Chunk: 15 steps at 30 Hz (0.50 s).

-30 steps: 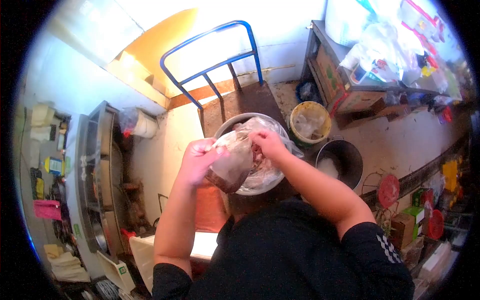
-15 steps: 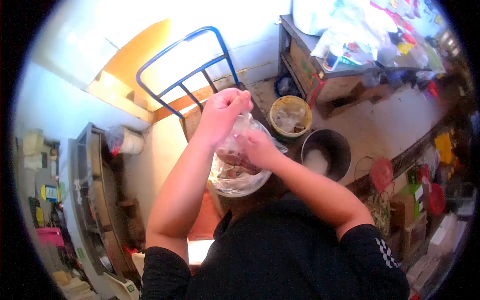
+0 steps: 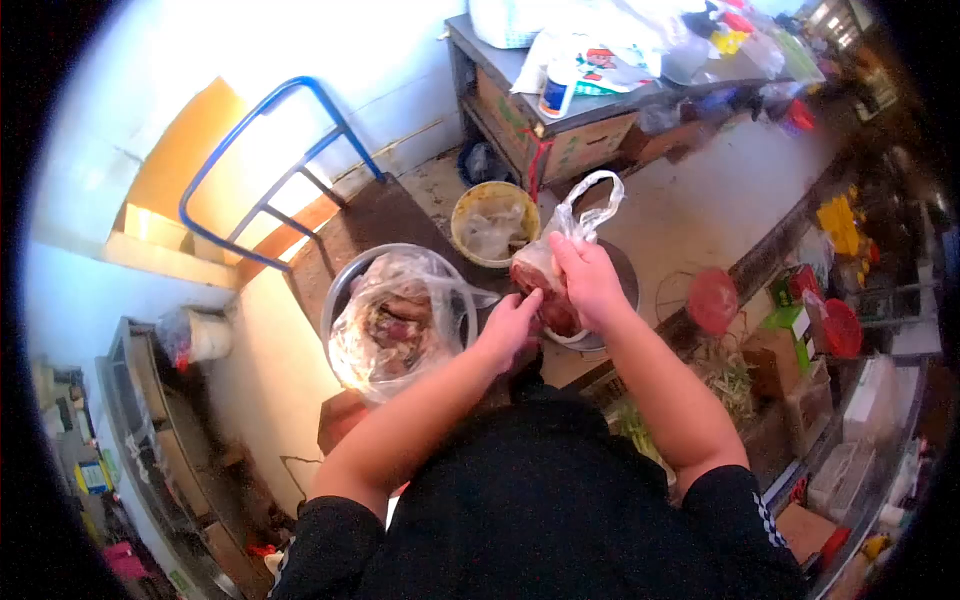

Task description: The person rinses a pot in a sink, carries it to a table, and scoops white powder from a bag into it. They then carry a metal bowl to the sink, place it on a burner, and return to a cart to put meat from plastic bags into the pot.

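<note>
My right hand (image 3: 588, 277) is closed around the upper part of a clear plastic bag of red meat (image 3: 560, 318), its white looped handles sticking up above my fingers. Against the bag's lower left side is my left hand (image 3: 511, 326), fingers curled in and pressed to it. The bag hangs over a dark pot (image 3: 627, 268), which it partly hides. To the left stands a round metal basin (image 3: 473, 326) lined with a clear plastic bag (image 3: 365, 352), with more meat pieces (image 3: 398, 318) inside. A twisted end of that liner reaches toward my left hand.
A yellowish bucket (image 3: 459, 232) holding clear plastic stands behind the basin. Beyond it is a table (image 3: 500, 68) loaded with bags and a white bottle (image 3: 556, 92). A blue-handled cart (image 3: 190, 205) is at back left. Boxes (image 3: 793, 330) and red round items (image 3: 713, 300) lie right.
Both hands have moved right, from above the basin to over the dark pot, with the bag of meat. The basin is now uncovered by my hands, and the view has shifted right.
</note>
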Motion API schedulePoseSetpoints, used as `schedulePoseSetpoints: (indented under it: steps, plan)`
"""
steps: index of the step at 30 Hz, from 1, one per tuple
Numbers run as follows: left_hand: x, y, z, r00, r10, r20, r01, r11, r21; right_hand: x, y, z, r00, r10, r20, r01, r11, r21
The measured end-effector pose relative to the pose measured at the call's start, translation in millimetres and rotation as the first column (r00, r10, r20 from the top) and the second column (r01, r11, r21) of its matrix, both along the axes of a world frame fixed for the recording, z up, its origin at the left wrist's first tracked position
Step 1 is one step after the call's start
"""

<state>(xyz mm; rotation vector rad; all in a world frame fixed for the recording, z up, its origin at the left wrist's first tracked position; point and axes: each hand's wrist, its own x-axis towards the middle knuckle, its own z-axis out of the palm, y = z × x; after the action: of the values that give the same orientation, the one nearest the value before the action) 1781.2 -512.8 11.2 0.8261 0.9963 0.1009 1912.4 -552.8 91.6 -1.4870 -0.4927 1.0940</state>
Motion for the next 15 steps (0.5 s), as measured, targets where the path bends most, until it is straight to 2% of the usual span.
schedulePoseSetpoints:
  steps: [2, 3, 5, 10, 12, 13, 15]
  plan:
    - [31, -12, -15, 0.989, 0.109, 0.098, -0.105, 0.993, -0.046, 19, -8, -6, 0.99, -0.074, -0.123, 0.078, 0.996, 0.036]
    - [43, -16, -21, 0.99, 0.097, 0.099, -0.092, 0.995, -0.048, 26, -12, -6, 0.989, -0.086, -0.122, 0.091, 0.995, 0.033]
    - [61, -20, -26, 0.991, 0.043, 0.127, -0.052, 0.996, 0.07, 36, -18, -5, 0.97, -0.138, -0.202, 0.143, 0.99, 0.011]
    - [101, -19, -41, 0.996, 0.033, 0.078, -0.038, 0.998, 0.056, 69, -30, -17, 0.966, -0.146, -0.214, 0.144, 0.989, -0.027]
    - [116, -17, -51, 0.993, -0.027, -0.115, 0.064, 0.94, 0.334, 83, -35, -28, 0.967, -0.18, -0.178, 0.18, 0.983, -0.019]
    - [122, -15, -69, 0.992, -0.034, -0.119, 0.072, 0.941, 0.33, 91, -38, -36, 0.965, -0.188, -0.182, 0.187, 0.982, -0.023]
    - [134, -10, -108, 0.956, -0.092, -0.277, 0.239, 0.793, 0.56, 108, -43, -53, 0.96, -0.237, -0.147, 0.237, 0.971, -0.02]
